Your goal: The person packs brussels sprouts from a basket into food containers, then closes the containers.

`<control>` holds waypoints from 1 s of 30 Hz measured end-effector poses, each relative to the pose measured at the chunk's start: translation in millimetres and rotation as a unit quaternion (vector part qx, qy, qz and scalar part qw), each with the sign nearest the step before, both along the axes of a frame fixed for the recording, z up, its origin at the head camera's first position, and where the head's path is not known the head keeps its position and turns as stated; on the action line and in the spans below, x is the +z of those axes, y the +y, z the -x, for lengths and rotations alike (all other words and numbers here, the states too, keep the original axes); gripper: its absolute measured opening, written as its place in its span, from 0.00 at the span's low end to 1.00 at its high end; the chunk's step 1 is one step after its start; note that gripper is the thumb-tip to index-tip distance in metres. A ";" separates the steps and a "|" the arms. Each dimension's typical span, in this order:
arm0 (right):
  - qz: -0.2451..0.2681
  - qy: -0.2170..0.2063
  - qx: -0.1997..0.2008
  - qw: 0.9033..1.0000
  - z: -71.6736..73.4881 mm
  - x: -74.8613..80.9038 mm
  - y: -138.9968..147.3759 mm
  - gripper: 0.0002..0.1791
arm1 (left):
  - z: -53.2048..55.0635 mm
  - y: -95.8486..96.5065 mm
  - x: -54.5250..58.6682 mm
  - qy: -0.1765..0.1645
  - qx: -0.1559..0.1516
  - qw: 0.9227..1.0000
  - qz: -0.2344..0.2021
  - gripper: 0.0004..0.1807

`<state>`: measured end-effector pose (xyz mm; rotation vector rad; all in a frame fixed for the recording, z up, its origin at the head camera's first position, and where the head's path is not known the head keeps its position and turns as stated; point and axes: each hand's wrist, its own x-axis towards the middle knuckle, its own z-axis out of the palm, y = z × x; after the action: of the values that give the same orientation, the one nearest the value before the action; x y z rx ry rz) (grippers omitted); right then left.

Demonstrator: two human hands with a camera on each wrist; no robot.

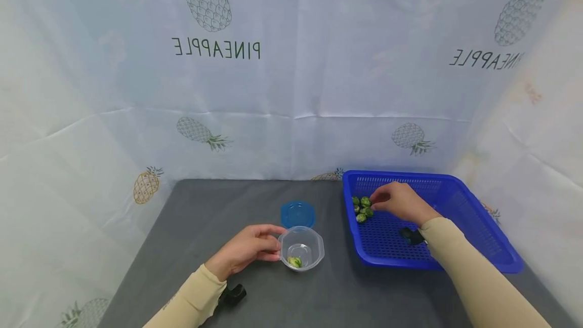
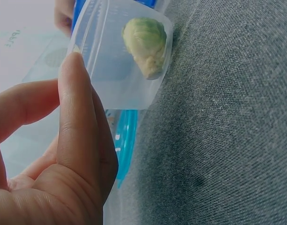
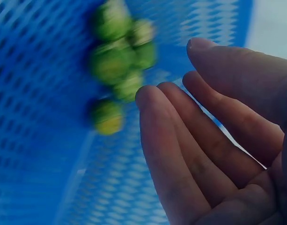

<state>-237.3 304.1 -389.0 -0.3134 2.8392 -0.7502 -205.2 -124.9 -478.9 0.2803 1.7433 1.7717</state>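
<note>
My left hand (image 1: pixel 252 247) holds the left side of a clear plastic container (image 1: pixel 314 239) at its rim. Inside lies one Brussels sprout (image 1: pixel 294 261), its pale stem end showing in the left wrist view. Over the left part of a blue basket (image 1: pixel 478 221), my right hand (image 1: pixel 401 202) reaches towards several Brussels sprouts (image 1: pixel 361 218) bunched along the wall. In the right wrist view, the right thumb (image 3: pixel 237 61) stands apart from the extended fingers (image 3: pixel 157 136), with nothing between them; the sprouts (image 3: pixel 113 63) lie beyond the fingertips.
A blue lid (image 1: pixel 297 214) lies just behind the container on the grey table (image 1: pixel 218 206). The basket has raised, slotted walls and stands at the right. A pineapple-print curtain (image 1: pixel 291 85) hangs behind the table and along its sides.
</note>
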 end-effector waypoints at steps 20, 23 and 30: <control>0.028 -0.067 -0.023 0.997 26.5 -34.7 18.1 0.17 | -1.5 2.1 2.2 -0.007 -0.002 1.000 -0.005 0.30; 0.028 -0.066 -0.026 0.997 27.6 -35.0 16.1 0.15 | -1.4 2.3 2.4 -0.006 -0.003 1.000 -0.006 0.30; 0.023 -0.066 -0.031 0.997 31.5 -39.5 10.9 0.15 | -2.6 2.3 2.9 -0.003 -0.004 1.000 -0.010 0.30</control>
<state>-268.8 315.0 -428.5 -0.1755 2.7214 -0.8170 -202.6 -122.6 -476.0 0.2890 1.7183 1.7846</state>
